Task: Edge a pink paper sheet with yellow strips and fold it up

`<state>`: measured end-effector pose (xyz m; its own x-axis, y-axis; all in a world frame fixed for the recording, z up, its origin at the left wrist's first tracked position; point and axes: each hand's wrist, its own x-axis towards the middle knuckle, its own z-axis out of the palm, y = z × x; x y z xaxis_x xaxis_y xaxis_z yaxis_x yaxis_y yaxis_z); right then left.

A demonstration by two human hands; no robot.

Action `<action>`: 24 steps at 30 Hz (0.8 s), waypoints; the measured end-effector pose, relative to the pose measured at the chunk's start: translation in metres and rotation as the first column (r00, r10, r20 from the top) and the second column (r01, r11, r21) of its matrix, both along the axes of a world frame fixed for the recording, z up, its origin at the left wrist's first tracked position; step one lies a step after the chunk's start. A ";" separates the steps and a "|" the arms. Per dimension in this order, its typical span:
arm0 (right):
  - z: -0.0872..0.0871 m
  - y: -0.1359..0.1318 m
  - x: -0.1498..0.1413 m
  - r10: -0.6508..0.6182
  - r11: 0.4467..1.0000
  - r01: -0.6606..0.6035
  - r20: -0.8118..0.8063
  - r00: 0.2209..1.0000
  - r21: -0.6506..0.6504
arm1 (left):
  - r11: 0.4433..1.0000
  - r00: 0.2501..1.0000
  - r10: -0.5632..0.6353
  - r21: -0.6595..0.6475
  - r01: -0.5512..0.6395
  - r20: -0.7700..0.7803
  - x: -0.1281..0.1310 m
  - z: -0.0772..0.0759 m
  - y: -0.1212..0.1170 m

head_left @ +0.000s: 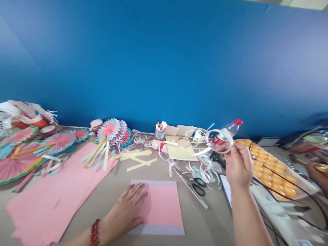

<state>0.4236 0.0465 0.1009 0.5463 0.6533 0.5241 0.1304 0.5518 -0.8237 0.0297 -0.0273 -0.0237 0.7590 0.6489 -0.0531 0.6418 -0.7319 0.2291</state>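
My left hand [132, 206] lies flat with fingers spread on the left edge of a small pink sheet [162, 205] in front of me; a red bead bracelet [94, 232] is on that wrist. My right hand [237, 162] is raised above the table and pinches a roll of white tape [219, 138], a loose strip trailing to the left. Right behind the roll lies a plastic bottle with a red cap [229, 129].
Large pink paper sheets [51, 194] and pleated paper fans [110, 131] fill the left. A metal ruler [191, 188], scissors [198, 186], curled tape strips [208, 172], yellow strips [135, 157] and a pen cup [160, 132] sit mid-table. An orange tray [271, 169] and black cables [294, 191] lie right, by another person's hand [317, 174].
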 end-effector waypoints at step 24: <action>0.023 0.006 0.008 0.114 0.993 -0.116 -0.058 0.992 -0.031 | 0.997 0.996 -0.057 0.054 0.053 0.063 -0.008 0.008 0.003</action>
<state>0.4317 0.0529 0.1238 0.4944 0.7306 0.4709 0.0209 0.5316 -0.8467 0.0216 -0.0244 -0.0160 0.7943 0.6068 0.0301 0.5855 -0.7777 0.2291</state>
